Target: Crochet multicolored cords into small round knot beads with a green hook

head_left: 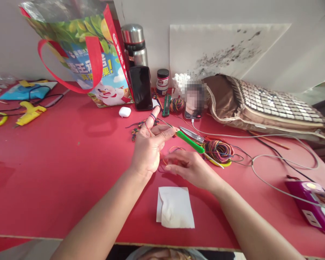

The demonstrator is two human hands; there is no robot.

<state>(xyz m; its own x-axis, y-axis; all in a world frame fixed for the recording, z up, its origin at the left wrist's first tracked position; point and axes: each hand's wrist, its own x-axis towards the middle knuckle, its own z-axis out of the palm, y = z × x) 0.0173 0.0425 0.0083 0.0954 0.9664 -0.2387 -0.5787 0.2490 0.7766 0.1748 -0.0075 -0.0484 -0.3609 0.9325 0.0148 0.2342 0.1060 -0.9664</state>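
Note:
My left hand (148, 144) is raised over the red table (56, 162), index finger up with coloured thread wound round it. Its thumb and other fingers pinch a crochet hook with a green handle (190, 141) that points right. My right hand (188, 167) lies lower, fingers curled on thin orange and red threads (168, 159) near the table top. A skein of multicoloured thread (219, 150) and scissors (192, 134) lie just beyond it. A white paper sachet (175, 207) sits near the front edge.
A colourful shopping bag (92, 54), a steel flask (134, 43), a dark phone (141, 87) and a second phone (193, 103) stand at the back. Brown sequinned cushion (265, 104) at right, purple power strip (314, 206) with cables, yellow glue gun (29, 112) at left, white earbud case (125, 112).

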